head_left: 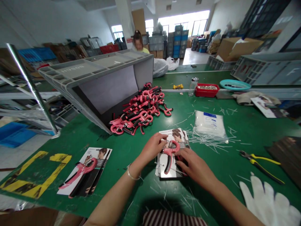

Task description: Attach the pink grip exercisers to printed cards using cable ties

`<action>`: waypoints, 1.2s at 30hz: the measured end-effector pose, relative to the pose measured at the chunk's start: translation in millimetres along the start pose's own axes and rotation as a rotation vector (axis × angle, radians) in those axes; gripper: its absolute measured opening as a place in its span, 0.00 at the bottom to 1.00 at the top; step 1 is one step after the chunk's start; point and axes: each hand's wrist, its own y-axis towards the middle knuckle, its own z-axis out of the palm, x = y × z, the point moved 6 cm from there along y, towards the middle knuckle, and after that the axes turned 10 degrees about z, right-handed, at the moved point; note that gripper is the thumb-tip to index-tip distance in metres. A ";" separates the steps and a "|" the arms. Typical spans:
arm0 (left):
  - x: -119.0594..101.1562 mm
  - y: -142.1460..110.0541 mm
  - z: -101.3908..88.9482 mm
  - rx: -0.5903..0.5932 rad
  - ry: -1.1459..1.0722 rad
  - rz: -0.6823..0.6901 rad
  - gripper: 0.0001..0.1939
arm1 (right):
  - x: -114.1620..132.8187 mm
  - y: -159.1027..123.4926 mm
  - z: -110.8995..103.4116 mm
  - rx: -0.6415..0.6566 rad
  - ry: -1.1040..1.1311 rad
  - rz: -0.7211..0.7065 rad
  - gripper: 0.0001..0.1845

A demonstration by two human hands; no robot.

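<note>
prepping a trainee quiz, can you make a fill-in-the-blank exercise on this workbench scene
The curved pink-and-____ hand tool between the left hand and right hand lies on flat printed cards.
A pile of similar tools spills from a ____ rectangular plastic crate.
The yellow-and-black-handled metal pliers lie to the ____ of both hands.

Missing words: black; grey; right.

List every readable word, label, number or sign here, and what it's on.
"F": white, on the gray crate at right.
Red marks, same crate: possibly "PT", unsure.
Tipped gray crate: pale lettering, too blurred to read surely.
Central card stack and left cards: print too small.
Clear bag: blue markings illegible.
</note>
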 end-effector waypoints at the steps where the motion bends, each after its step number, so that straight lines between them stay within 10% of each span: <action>1: 7.5 6.4 6.5 0.020 -0.122 -0.014 0.12 | 1.8 1.7 4.0 -0.005 0.019 -0.015 0.07; 7: 19.4 11.3 35.5 0.007 -0.522 -0.058 0.10 | -2.8 12.0 16.1 -0.102 0.158 0.035 0.07; 15: 16.1 1.0 33.5 -0.003 -0.319 0.112 0.05 | -12.8 22.8 3.0 -0.209 0.344 0.107 0.07; 36: 19.8 -2.6 38.4 -0.045 -0.331 0.066 0.06 | -17.0 30.5 7.5 -0.003 0.277 0.136 0.13</action>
